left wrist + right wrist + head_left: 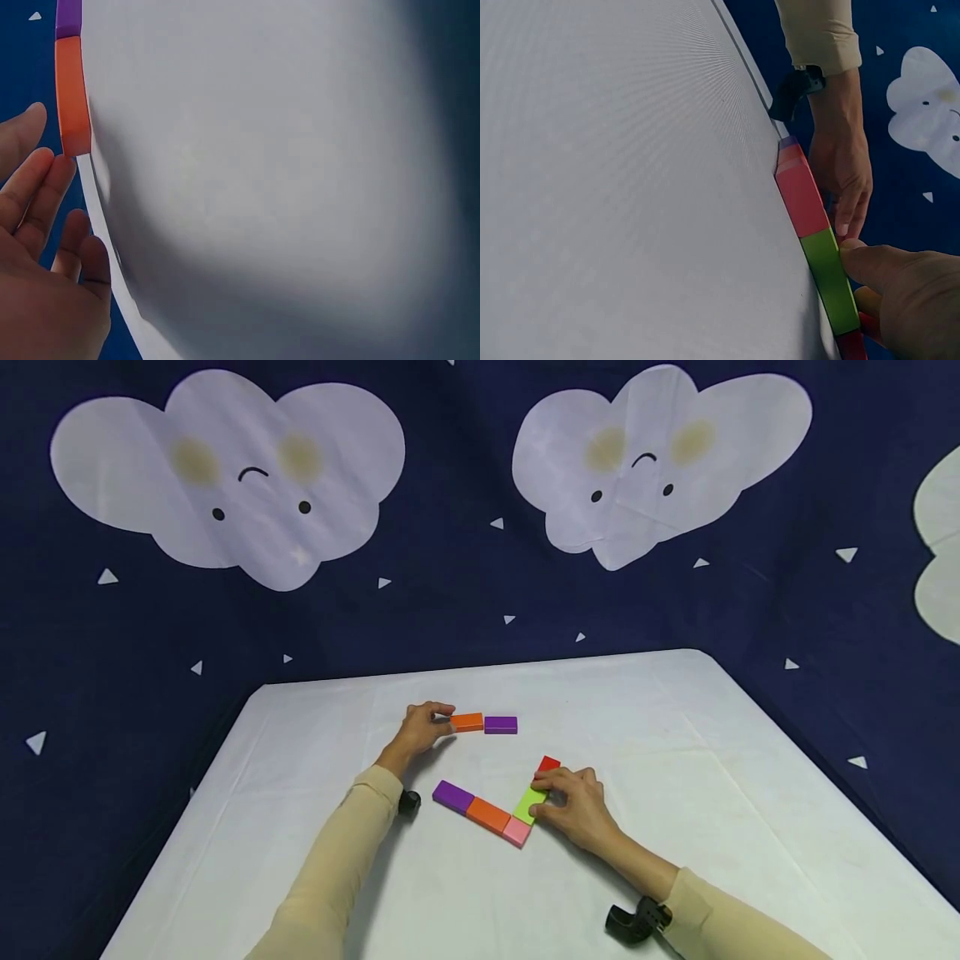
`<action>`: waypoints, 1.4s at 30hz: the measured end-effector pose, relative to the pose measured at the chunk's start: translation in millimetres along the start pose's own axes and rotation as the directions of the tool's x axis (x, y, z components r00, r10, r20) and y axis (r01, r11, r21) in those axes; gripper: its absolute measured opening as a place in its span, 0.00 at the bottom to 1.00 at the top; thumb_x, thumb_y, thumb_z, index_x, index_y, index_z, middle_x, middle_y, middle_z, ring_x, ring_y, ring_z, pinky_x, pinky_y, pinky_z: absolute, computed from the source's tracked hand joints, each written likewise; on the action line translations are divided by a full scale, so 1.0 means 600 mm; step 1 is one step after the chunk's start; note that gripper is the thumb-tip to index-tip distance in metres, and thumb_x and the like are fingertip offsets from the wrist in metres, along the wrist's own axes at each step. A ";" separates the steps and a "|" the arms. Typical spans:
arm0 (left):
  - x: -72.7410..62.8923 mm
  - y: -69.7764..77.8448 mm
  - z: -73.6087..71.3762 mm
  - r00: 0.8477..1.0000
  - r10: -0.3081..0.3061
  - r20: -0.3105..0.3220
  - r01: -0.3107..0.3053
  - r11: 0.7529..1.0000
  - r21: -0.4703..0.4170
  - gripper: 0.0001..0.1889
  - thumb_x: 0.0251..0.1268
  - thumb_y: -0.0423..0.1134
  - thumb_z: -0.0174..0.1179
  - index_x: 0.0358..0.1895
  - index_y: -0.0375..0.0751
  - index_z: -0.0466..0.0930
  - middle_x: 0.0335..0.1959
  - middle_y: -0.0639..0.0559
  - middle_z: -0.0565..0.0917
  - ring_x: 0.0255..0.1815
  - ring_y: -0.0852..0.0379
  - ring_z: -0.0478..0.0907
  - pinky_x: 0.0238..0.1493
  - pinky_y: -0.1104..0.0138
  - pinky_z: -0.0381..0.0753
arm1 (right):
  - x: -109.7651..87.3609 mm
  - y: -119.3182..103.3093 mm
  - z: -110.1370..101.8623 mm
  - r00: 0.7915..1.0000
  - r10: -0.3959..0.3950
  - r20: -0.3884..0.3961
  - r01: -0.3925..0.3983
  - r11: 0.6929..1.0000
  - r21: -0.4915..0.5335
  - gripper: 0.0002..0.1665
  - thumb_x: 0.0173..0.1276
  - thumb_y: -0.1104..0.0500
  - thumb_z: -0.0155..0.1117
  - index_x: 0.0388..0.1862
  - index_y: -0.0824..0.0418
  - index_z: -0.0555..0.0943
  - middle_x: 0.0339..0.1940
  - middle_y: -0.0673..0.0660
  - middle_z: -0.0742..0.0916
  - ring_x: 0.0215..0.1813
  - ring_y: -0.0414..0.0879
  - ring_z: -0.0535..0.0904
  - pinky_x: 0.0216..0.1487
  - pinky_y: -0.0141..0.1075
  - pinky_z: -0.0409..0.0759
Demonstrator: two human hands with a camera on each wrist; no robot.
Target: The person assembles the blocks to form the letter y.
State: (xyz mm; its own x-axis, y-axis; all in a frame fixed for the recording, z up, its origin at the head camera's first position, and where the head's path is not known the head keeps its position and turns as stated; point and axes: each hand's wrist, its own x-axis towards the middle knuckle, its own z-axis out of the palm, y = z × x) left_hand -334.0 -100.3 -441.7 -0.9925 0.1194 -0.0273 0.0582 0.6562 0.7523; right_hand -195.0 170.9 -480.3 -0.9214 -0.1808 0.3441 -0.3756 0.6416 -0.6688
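Two rows of coloured blocks lie on the white table. In the head view my left hand [422, 727] is at the left end of the back orange block [468, 722]. Its fingertips touch that end in the left wrist view, with the thumb standing apart from the block. A purple block [501, 725] continues this row. In the front group my right hand [581, 806] holds the green block [830, 281] between thumb and fingers. A red block [549, 763] adjoins its far end, a pink block [517, 832] its near end. Fingers partly cover the green and red blocks.
From the pink block, an orange block [488, 816] and a purple block [453, 797] run toward the back left, making an angled shape. The white table [675, 735] has a dark blue cloth [450, 527] with clouds behind it.
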 end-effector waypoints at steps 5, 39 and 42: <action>0.005 0.004 0.007 1.000 0.013 0.006 -0.014 1.000 0.020 0.20 0.56 0.36 0.64 0.54 0.44 0.80 0.50 0.43 0.78 0.53 0.48 0.65 0.55 0.55 0.66 | -0.001 0.002 0.001 1.000 0.003 0.000 -0.003 1.000 0.001 0.19 0.46 0.52 0.77 0.40 0.50 0.86 0.49 0.44 0.85 0.40 0.41 0.63 0.44 0.40 0.56; -0.093 -0.014 -0.040 0.974 -0.058 -0.220 0.028 0.990 -0.136 0.19 0.56 0.31 0.62 0.53 0.34 0.79 0.44 0.38 0.82 0.41 0.50 0.77 0.39 0.69 0.74 | 0.001 -0.002 -0.002 1.000 0.010 0.007 -0.010 1.000 -0.008 0.19 0.47 0.53 0.76 0.41 0.51 0.86 0.49 0.45 0.85 0.40 0.42 0.63 0.46 0.42 0.56; -0.124 -0.009 -0.041 0.970 -0.045 -0.239 0.004 0.985 -0.172 0.19 0.54 0.32 0.64 0.51 0.34 0.80 0.40 0.39 0.82 0.37 0.54 0.75 0.34 0.73 0.71 | 0.001 -0.002 -0.001 1.000 0.012 0.010 -0.012 1.000 -0.008 0.19 0.47 0.53 0.76 0.41 0.51 0.86 0.49 0.45 0.85 0.40 0.42 0.63 0.45 0.41 0.56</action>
State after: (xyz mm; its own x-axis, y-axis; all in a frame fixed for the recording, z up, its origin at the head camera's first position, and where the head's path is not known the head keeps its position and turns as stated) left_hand -263.1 -130.9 -427.7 -0.9910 -0.0921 0.0969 0.0353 0.5188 0.8542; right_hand -194.8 170.4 -478.9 -0.9267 -0.1805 0.3296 -0.3639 0.6496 -0.6675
